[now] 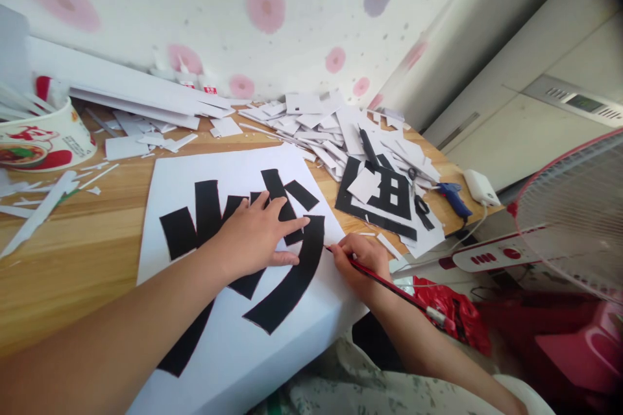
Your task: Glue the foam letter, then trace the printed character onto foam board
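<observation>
The left hand [257, 233] lay palm down on the black character [306, 259], its fingers spread wide and holding nothing between them. That wide spread took in several strokes at once, probably to pin the loose shape flat against the white sheet [168, 175] beneath. The right hand [363, 262] had its fingers closed narrowly round a red-and-black pencil [384, 282], gripped low near the point — likely for fine control. The tip was just beside the right edge of the long curved stroke, and the shaft slanted back over the wrist.

The sheet sat at the near edge of the wooden counter [97, 266], within reach of both hands, and its near part seemed to extend past that edge. Far behind it lay a heap of white offcuts [311, 120], which left the character room to lie level. To the right, more black cut pieces [399, 194] overlapped white scraps, with scissors [421, 205] and a blue glue gun [453, 198] beside them — within easy reach, it seemed, of the right hand. A printed paper bowl [63, 136] stood at the far left, holding white strips upright or leaning
</observation>
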The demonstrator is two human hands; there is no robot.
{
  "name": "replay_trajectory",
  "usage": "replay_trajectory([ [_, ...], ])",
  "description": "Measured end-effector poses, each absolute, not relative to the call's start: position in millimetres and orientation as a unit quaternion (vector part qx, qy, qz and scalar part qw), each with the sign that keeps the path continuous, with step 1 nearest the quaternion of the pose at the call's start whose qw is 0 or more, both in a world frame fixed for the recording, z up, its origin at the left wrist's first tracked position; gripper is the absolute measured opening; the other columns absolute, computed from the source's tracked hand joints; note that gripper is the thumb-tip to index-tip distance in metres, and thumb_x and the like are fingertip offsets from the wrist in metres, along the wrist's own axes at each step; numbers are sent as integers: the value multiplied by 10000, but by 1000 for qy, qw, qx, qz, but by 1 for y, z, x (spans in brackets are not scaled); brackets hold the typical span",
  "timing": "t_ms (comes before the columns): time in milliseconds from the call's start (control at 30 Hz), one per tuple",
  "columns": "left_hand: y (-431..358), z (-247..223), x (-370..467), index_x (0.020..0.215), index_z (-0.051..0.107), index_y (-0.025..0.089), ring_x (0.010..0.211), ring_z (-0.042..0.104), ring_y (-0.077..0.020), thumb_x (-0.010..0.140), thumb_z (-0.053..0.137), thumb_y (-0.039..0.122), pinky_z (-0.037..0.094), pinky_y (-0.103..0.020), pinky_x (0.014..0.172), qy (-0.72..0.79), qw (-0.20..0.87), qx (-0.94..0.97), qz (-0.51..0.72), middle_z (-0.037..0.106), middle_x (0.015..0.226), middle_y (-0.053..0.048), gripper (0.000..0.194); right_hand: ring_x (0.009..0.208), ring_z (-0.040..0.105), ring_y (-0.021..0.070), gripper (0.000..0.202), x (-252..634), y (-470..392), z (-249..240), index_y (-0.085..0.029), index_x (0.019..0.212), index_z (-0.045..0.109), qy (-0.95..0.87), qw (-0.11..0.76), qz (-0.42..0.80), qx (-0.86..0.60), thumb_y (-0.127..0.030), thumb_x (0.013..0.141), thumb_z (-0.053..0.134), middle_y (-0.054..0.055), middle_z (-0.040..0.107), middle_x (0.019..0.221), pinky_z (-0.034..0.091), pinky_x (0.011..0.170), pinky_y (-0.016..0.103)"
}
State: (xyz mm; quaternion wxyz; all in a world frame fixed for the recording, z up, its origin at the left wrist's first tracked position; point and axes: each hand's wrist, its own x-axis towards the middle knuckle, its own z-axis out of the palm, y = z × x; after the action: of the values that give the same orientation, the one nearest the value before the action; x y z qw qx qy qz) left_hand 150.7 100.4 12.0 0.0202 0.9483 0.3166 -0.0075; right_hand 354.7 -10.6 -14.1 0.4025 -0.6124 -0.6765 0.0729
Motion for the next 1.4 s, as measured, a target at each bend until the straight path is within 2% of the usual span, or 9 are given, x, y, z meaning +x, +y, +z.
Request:
replay_trajectory([
  [367,102,8,151,1352,405,482,1262,363,-446,759,553,685,365,-585,925,324,31,945,-6,401,1394,-133,643,516,521,96,288,352,-20,-14,-202,596,424,-701,393,64,-592,-193,841,574,-11,585,606,364,500,233],
  [1000,101,11,152,1356,412,469,1287,324,-467,755,576,668,340,-588,941,331,51,942,-9,397,1418,-124,654,509,524,100,269,351,-23,-12,-206,601,451,-706,393,80,-583,-201,845,565,-16,589,600,380,495,235],
  [1400,101,10,151,1338,433,477,1263,353,-428,748,583,668,344,-567,943,328,52,943,4,422,1388,-105,638,519,509,98,273,347,-29,-11,-212,617,419,-730,397,89,-550,-152,846,557,-18,578,614,383,508,242],
])
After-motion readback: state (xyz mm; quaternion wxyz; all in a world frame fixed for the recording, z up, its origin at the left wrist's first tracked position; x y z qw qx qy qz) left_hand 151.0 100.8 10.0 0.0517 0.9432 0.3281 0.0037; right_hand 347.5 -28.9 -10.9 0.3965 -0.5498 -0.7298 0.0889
